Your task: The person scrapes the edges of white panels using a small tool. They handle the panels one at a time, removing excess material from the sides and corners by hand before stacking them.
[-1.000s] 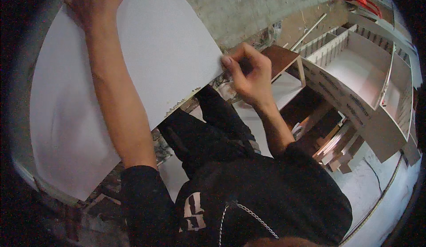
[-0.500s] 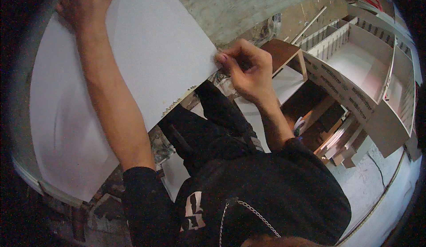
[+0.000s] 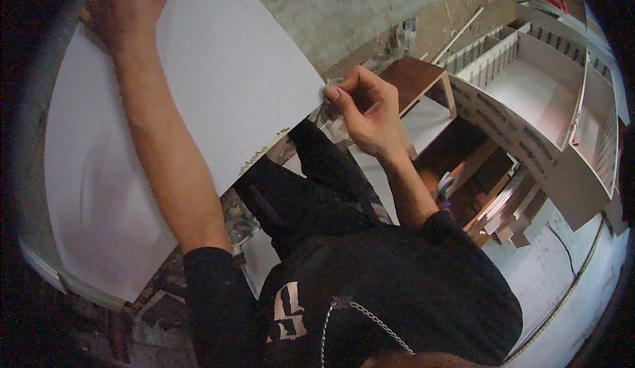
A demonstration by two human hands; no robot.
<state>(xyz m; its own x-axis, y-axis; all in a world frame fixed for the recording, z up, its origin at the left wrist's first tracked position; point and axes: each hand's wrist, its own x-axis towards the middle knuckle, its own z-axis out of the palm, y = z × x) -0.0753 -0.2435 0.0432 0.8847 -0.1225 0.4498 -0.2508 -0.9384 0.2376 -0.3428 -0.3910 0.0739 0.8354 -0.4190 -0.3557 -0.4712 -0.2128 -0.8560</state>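
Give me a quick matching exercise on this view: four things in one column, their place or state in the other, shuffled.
Things:
1. left hand
2. right hand
3. white panel
4. brown board

Places or states:
A. flat on top of a small stand, right of the right hand
B. pinching something small at the panel's right edge
C. pressed on the panel's top left part
D. large, tilted, filling the left of the view

Pairs: 1-C, 2-B, 3-D, 4-A

head-worn fisheye, looking down, close over hands
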